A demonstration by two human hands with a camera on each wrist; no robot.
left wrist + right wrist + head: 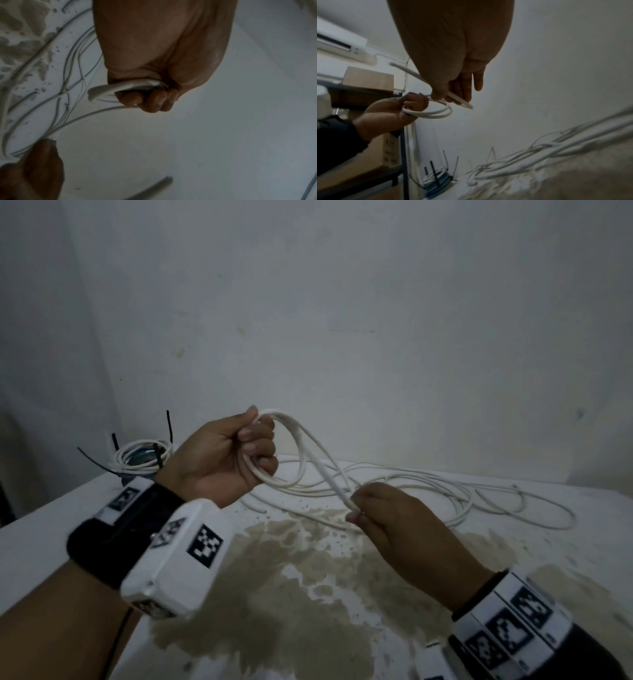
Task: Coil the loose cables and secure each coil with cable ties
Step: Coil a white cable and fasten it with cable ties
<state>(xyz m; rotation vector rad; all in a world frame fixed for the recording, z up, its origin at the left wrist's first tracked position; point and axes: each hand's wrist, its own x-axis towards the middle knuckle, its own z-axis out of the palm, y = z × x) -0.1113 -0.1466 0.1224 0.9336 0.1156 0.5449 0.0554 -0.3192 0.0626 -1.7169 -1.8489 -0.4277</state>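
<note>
My left hand (239, 453) is raised above the table and grips a few loops of white cable (301, 453); the left wrist view shows its fingers (150, 100) curled round the white cable (109, 92). A strand runs down to my right hand (363, 505), which pinches it between thumb and fingers (453, 94) just above the table. In the right wrist view the coil (436, 112) hangs from my left hand (399, 111). The rest of the white cable (462, 494) lies loose and tangled on the table to the right.
A finished coil (140, 457) bound with black cable ties (169, 426) sits at the table's back left corner, next to the wall. The white table (513, 559) has a large brown stain (274, 594) in front of me. Cardboard boxes (368, 79) stand on a shelf at left.
</note>
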